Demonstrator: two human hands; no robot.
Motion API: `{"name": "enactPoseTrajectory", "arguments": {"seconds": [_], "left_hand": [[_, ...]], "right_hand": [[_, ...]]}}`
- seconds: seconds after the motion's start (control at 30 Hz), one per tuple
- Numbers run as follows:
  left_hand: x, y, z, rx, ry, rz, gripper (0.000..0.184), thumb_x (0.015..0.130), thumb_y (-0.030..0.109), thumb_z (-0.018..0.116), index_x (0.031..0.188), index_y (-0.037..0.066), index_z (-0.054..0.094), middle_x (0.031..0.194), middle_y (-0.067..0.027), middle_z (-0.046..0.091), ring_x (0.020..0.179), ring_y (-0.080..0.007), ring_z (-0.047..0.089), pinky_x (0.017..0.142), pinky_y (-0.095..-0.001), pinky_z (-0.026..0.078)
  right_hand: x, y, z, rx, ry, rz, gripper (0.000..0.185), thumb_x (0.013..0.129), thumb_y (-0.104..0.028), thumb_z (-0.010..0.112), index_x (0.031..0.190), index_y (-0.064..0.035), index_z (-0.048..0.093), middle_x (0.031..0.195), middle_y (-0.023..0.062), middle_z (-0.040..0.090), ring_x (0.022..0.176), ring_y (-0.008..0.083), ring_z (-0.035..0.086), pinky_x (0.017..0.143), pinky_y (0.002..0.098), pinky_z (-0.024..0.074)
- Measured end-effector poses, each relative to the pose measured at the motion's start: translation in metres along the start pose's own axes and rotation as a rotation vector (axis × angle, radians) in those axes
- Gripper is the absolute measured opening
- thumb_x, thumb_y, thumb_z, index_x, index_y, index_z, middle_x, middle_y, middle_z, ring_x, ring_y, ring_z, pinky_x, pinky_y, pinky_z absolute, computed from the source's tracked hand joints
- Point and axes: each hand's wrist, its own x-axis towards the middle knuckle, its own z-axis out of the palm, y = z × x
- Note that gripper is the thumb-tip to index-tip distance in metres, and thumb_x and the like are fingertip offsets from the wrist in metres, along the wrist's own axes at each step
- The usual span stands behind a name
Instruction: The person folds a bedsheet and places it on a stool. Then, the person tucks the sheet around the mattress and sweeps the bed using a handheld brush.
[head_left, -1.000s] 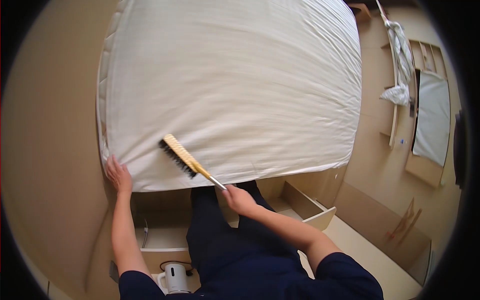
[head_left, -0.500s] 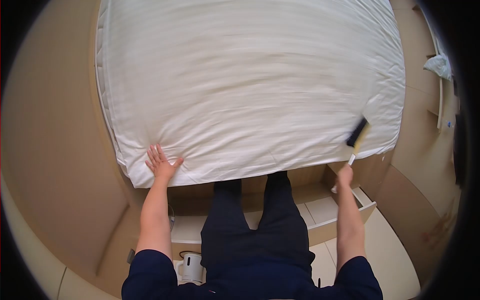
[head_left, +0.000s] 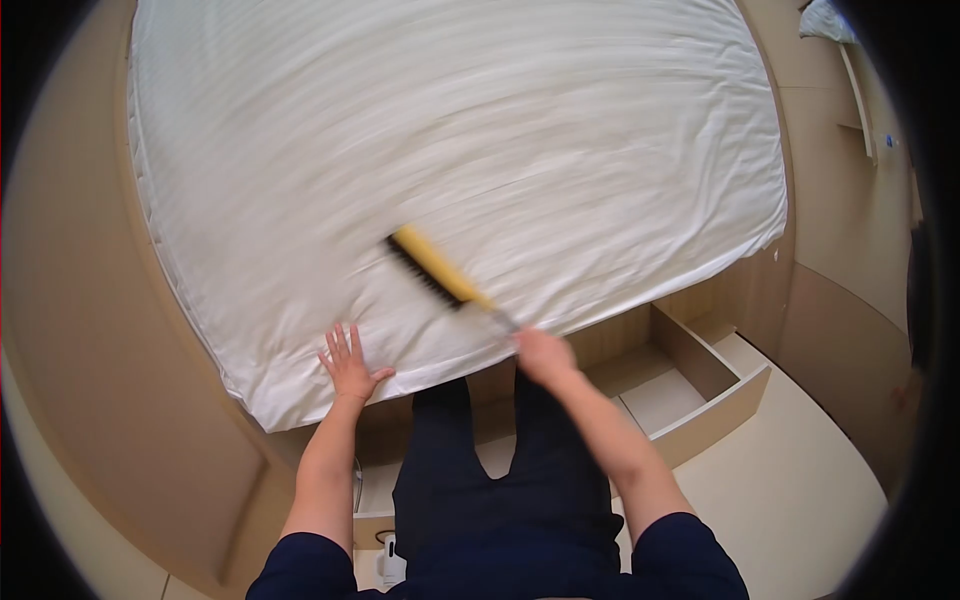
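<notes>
A white sheet (head_left: 560, 150) with wrinkles covers the mattress in front of me. My left hand (head_left: 351, 368) lies on it near the front left corner, fingers spread and holding nothing. The handle of a long brush (head_left: 440, 268) is in my right hand (head_left: 545, 356), at the front edge of the mattress. The brush has a yellow back and dark bristles, and it points up and left over the sheet. Its bristles face down and left; whether they touch the sheet is unclear.
Below the mattress an open drawer (head_left: 715, 412) juts out at the right of my legs. Part of a white kettle (head_left: 392, 565) shows at the bottom left. A beige wall or panel (head_left: 100, 300) runs along the left. Shelf boards (head_left: 857, 100) stand at the upper right.
The brush swept right across the sheet and is now back toward the left. My left hand has shifted from the mattress's left edge onto its top. The view has turned.
</notes>
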Motion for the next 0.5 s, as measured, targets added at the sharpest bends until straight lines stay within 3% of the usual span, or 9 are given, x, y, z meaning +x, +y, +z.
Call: {"name": "enactPoseTrajectory", "arguments": {"seconds": [0.1,0.17,0.2,0.27,0.33,0.4,0.43,0.47,0.5], "left_hand": [[0.001,0.008,-0.011,-0.014,-0.058,-0.032,0.136,0.056,0.064,0.083,0.158,0.016,0.007,0.165,-0.0147,0.0,0.151,-0.0349,-0.006,0.117,-0.0627,0.0],[-0.001,0.012,-0.02,-0.005,-0.083,-0.047,0.136,0.057,0.064,0.083,0.158,0.015,0.007,0.165,-0.015,0.0,0.152,-0.0342,-0.006,0.118,-0.0611,-0.001],[-0.002,0.014,-0.022,-0.025,-0.061,-0.05,0.136,0.056,0.063,0.084,0.158,0.013,0.007,0.164,-0.0164,0.0,0.151,-0.0347,-0.005,0.118,-0.061,0.0],[0.002,0.024,-0.023,-0.07,-0.02,-0.052,0.138,0.055,0.063,0.085,0.157,0.01,0.009,0.164,-0.0191,-0.001,0.151,-0.0357,-0.004,0.118,-0.0609,0.001],[0.019,0.04,-0.022,-0.069,0.093,0.084,0.129,0.064,0.069,0.077,0.158,0.013,0.008,0.164,-0.0165,0.001,0.152,-0.0341,-0.005,0.118,-0.0591,-0.001],[0.04,0.071,-0.022,-0.068,0.228,0.235,0.125,0.068,0.07,0.073,0.158,0.011,0.009,0.164,-0.0168,0.001,0.152,-0.0343,-0.004,0.118,-0.0593,-0.001],[0.049,0.092,-0.029,-0.095,0.235,0.205,0.123,0.069,0.07,0.072,0.158,0.011,0.01,0.164,-0.0168,0.002,0.152,-0.0344,-0.004,0.117,-0.0605,0.0],[0.06,0.117,-0.038,-0.121,0.241,0.178,0.121,0.071,0.069,0.071,0.158,0.011,0.01,0.164,-0.0168,0.002,0.152,-0.0345,-0.004,0.117,-0.0617,0.001],[0.07,0.141,-0.045,-0.145,0.242,0.154,0.119,0.072,0.069,0.07,0.158,0.01,0.011,0.164,-0.0168,0.003,0.152,-0.0346,-0.004,0.117,-0.0629,0.003]], "right_hand": [[-0.032,0.144,-0.079,-0.087,0.342,0.422,0.038,0.102,-0.035,0.038,0.104,-0.0055,0.061,0.097,0.0253,0.067,0.091,0.048,0.063,0.079,0.0565,0.0505],[-0.065,0.262,-0.114,-0.123,0.701,0.498,0.04,0.103,-0.034,0.035,0.102,-0.0029,0.06,0.101,0.0277,0.065,0.094,0.0482,0.063,0.08,0.0557,0.0505],[-0.074,0.344,-0.12,-0.062,0.702,0.711,0.041,0.104,-0.034,0.035,0.102,-0.0004,0.059,0.101,0.0278,0.065,0.096,0.0474,0.063,0.081,0.0535,0.0495],[-0.084,0.294,-0.188,0.659,0.823,1.101,0.042,0.105,-0.034,0.035,0.104,0.0012,0.059,0.1,0.0276,0.064,0.098,0.0466,0.061,0.083,0.0508,0.0482],[-0.069,0.332,-0.177,0.071,0.938,0.666,0.041,0.105,-0.033,0.037,0.104,0.0017,0.058,0.097,0.0266,0.064,0.096,0.0457,0.061,0.083,0.0496,0.0472],[-0.029,0.226,-0.19,0.13,0.909,0.301,0.036,0.103,-0.029,0.04,0.106,0.0027,0.058,0.099,0.0256,0.063,0.095,0.0458,0.059,0.083,0.0514,0.0464],[-0.004,0.185,-0.189,0.09,0.699,0.25,0.03,0.102,-0.023,0.042,0.107,0.0006,0.059,0.098,0.026,0.062,0.095,0.047,0.059,0.084,0.0513,0.0468],[0.035,0.177,-0.154,0.01,0.734,-0.096,0.025,0.099,-0.017,0.044,0.105,0.0004,0.06,0.098,0.0255,0.063,0.094,0.0462,0.059,0.083,0.0503,0.0486],[0.066,0.14,-0.136,-0.082,0.597,-0.272,0.023,0.095,-0.011,0.044,0.105,0.002,0.061,0.1,0.025,0.062,0.093,0.0443,0.06,0.081,0.0499,0.05]]}}
